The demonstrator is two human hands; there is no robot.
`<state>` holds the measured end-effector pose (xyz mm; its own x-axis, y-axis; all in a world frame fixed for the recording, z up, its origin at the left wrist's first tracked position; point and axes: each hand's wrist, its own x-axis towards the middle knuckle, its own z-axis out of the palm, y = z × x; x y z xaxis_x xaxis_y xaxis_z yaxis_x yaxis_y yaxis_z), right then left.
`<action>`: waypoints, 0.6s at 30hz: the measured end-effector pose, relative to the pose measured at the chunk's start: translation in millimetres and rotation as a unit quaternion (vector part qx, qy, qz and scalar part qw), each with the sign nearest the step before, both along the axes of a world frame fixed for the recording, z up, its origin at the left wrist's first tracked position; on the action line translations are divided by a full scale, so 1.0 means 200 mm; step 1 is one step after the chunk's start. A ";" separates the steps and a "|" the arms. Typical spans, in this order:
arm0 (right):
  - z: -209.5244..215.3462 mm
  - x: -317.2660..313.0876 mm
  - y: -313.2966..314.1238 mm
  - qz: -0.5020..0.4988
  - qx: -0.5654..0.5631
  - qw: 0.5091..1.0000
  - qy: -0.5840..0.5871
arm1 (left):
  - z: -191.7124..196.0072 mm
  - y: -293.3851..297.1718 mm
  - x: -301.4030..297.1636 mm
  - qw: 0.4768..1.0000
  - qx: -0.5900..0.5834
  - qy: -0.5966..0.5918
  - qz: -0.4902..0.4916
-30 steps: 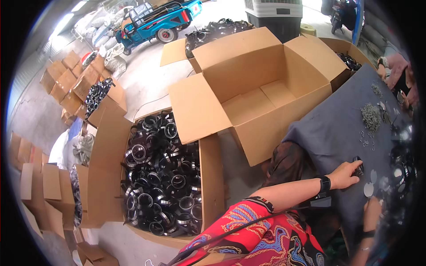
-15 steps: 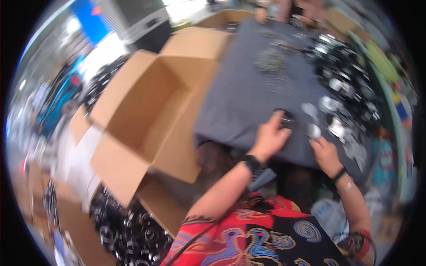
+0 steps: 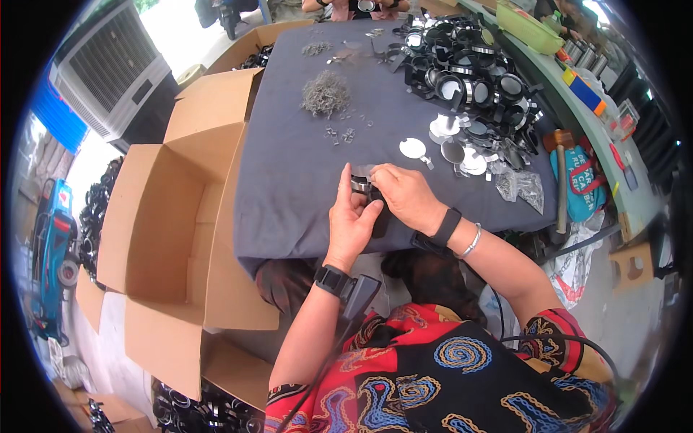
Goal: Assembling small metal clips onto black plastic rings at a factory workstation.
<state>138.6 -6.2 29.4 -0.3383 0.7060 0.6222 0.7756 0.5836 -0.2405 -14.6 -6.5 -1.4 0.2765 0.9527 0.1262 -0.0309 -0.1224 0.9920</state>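
Observation:
Near the front of the grey-covered table (image 3: pixel 289 209), my left hand (image 3: pixel 348 227) is closed round a small black and silver ring-shaped part (image 3: pixel 361 185). My right hand (image 3: pixel 410 200) meets it from the right, its fingertips pinching a thin round metal disc (image 3: pixel 362 170) against the top of the ring. The fingers partly hide both pieces. Beyond my right hand lies a loose silver disc with a tab (image 3: pixel 413 149), beside several more discs (image 3: pixel 472 162). Further off is a heap of small wire clips (image 3: pixel 326 94).
A large pile of black ring parts (image 3: pixel 462 68) covers the far right of the table. A clear bag of small parts (image 3: pixel 530 189) and a hammer (image 3: pixel 561 180) are at the right edge. An open cardboard box (image 3: pixel 155 216) stands left. Another person's hands (image 3: pixel 393 6) show at the far end.
My right hand has brought a silver disc from the right over to the ring part in my left hand. Both hands are now together. The view has turned toward the right.

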 end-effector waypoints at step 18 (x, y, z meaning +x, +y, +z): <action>0.01 0.00 -0.03 0.012 -0.012 1.000 -0.018 | -0.06 0.03 0.01 1.000 -0.015 -0.026 -0.003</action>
